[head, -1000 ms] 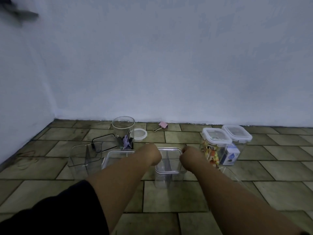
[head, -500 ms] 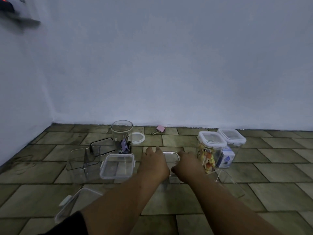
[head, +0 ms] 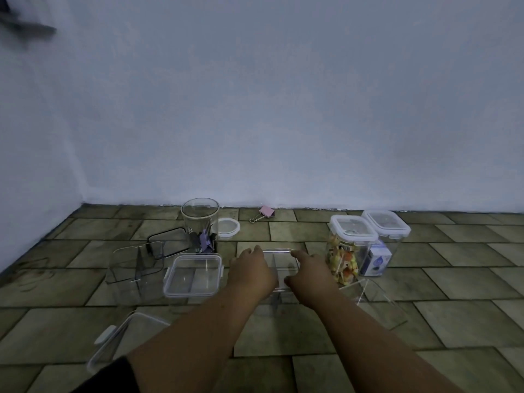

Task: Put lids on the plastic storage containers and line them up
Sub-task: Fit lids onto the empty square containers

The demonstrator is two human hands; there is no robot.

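Observation:
A clear divided container (head: 279,290) stands on the tiled floor in the centre, with a clear lid (head: 279,258) lying on top of it. My left hand (head: 252,272) lies palm down on the lid's left side. My right hand (head: 309,275) covers its right side, with the forefinger at the far edge and the thumb at the near edge. Left of it stands a clear container with a lid on (head: 192,275). Two lidded containers (head: 351,242) (head: 385,226) stand side by side on the right.
An open smoky container (head: 136,265) stands at the left, a dark-rimmed lid (head: 167,239) behind it. A round jar (head: 200,222) holds binder clips, its round lid (head: 228,226) beside it. Loose clear lids lie at the right (head: 377,302) and the lower left (head: 122,338). A pink binder clip (head: 265,212) lies by the wall.
My hands were clenched at the centre container's sides; now they lie flat on its lid. The view has tilted down and shows more of the floor near me.

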